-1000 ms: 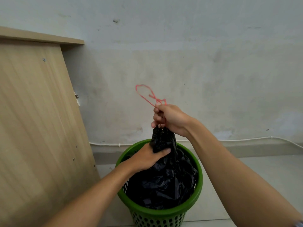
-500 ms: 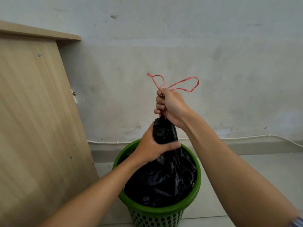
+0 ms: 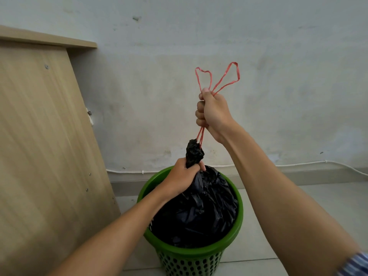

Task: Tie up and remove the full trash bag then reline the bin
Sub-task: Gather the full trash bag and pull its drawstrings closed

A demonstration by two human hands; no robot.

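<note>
Black, soft trash bag [image 3: 199,212] in green bin [image 3: 229,248]: left hand [image 3: 180,179] grips its neck, right hand [image 3: 213,114] grips thin red drawstrings [image 3: 217,76], likely best lifting point.

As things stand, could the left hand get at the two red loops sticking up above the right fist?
Probably yes, once it lets go. The left hand grips the black bag at its neck, just below; the red drawstring loops stand free above the right hand, with only bare wall behind.
</note>
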